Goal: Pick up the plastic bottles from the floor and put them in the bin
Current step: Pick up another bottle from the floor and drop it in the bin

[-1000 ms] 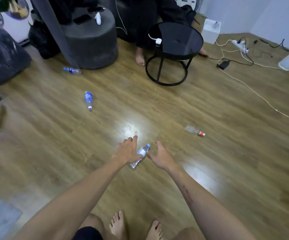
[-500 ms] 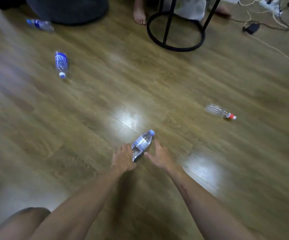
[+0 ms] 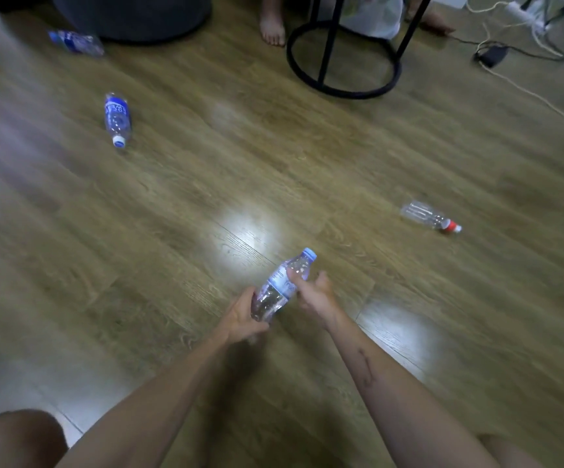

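Observation:
A clear plastic bottle with a light blue cap [image 3: 282, 283] is held in both hands near the wooden floor. My left hand [image 3: 241, 315] grips its base and my right hand [image 3: 316, 293] grips its middle, thumb over the label. Three other bottles lie on the floor: a blue-labelled one with a white cap [image 3: 117, 119] at the left, another blue-labelled one [image 3: 76, 42] far left by the grey pouf, and a clear one with a red cap [image 3: 430, 217] at the right. No bin is in view.
A black round side table frame [image 3: 343, 92] stands ahead, a white bag [image 3: 373, 15] beneath it. Another person's bare feet [image 3: 273, 23] rest beside it. A grey pouf [image 3: 132, 15] sits top left. Cables and a charger [image 3: 492, 55] trail at the top right.
Both hands came down onto the blue-capped bottle and closed on it; it has come up off the floor. The camera has tilted down and moved closer to the floor.

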